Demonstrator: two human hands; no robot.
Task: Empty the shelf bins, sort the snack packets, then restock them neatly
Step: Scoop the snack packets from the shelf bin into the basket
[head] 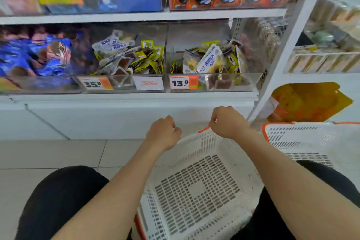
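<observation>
Your right hand (pixel 228 122) pinches the white basket (pixel 196 148) by its orange rim, your left hand (pixel 163 132) has its fingers curled (grasp indeterminate), probably staging it below the shelf bins (pixel 212 84) for snack packets (pixel 210 60).

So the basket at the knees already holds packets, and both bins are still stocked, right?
Not quite. The head view shows the basket empty. Both bins are still stocked with packets.
</observation>
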